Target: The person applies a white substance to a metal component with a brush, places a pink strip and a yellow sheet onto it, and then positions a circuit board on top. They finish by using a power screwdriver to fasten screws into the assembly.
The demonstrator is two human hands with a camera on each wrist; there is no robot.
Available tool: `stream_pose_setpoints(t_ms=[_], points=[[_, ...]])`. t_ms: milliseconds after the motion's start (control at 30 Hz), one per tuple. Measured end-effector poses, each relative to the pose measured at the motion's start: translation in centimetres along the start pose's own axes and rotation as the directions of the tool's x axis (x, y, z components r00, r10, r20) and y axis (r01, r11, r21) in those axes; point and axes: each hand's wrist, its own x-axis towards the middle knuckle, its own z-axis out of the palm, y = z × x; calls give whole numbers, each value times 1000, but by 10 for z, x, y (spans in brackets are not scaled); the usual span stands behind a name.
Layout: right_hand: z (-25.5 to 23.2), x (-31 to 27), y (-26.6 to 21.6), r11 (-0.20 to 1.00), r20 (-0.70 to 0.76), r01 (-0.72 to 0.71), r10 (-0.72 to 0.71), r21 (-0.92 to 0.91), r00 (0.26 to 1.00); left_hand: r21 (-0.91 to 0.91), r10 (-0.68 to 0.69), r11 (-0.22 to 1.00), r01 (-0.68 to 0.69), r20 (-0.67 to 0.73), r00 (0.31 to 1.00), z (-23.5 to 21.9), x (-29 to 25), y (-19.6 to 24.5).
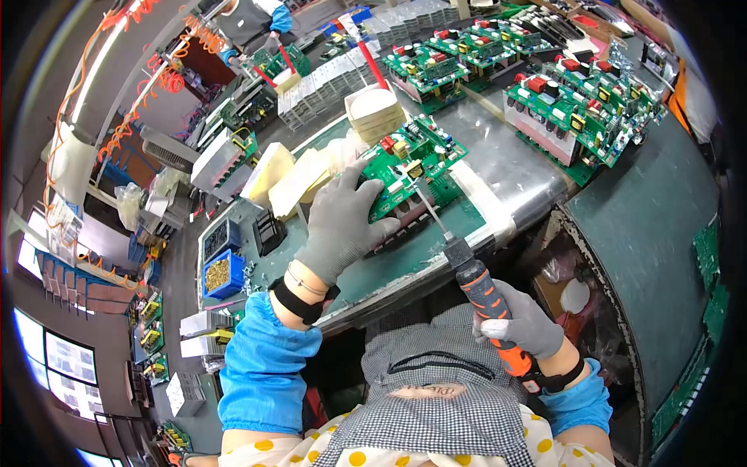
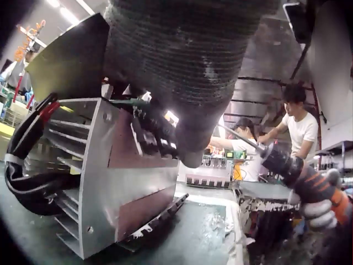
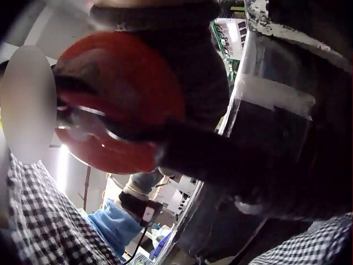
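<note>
A green circuit board [image 1: 420, 159] with red and yellow parts lies in front of me on a finned metal heat sink [image 2: 94, 182]. My left hand [image 1: 338, 222], in a grey glove, holds the board's left side, fingers over it and thumb along the near edge. In my right hand [image 1: 525, 319], also gloved, I grip an orange and black power screwdriver [image 1: 482, 292] by its handle. Its long thin bit [image 1: 433, 208] slants up to the left, the tip overlapping the board's near part in the head view. Black cables [image 2: 33, 187] loop beside the heat sink fins.
Left of the board are yellowish pads [image 1: 299, 183], a black part [image 1: 268, 233] and a blue bin [image 1: 223, 274] of brass-coloured pieces. Behind it stands a box [image 1: 375, 113] with a red-handled brush. More boards [image 1: 580, 109] sit at right. Other people work farther off.
</note>
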Motion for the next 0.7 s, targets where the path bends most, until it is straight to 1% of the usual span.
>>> stream_pose_setpoints(t_ms=[67,167,267,300,333,400,433,467,567,700], points=[[-1,3,-1,1000,1,-13,13,4,1000,60,-20,998,20,-10,1000,5,1,2],[0,4,0,999,1,-25,25,-37,1000,109,-5,994,9,-36,999,10,2,3],[0,-3,8,994,16,-15,17,-109,1000,101,0,995,3,-30,1000,9,1,3],[-1,-6,14,992,23,-8,11,-127,1000,97,-23,995,20,36,999,5,2,2],[0,-9,18,990,30,-2,6,-144,1000,86,-14,996,7,79,997,1,2,1],[2,-12,23,989,38,-50,56,-137,998,61,9,998,-20,176,984,-10,0,-4],[4,-13,25,988,41,-75,81,-133,996,24,27,999,-34,256,966,-16,2,-8],[7,-14,26,989,43,-95,100,-110,994,21,82,996,-91,266,960,-16,3,-13],[18,-11,23,989,59,-137,140,-55,988,-15,114,993,-114,261,959,-19,3,-15],[25,-2,18,991,101,-137,137,-1,985,-12,110,994,-110,212,971,-14,1,-17]])
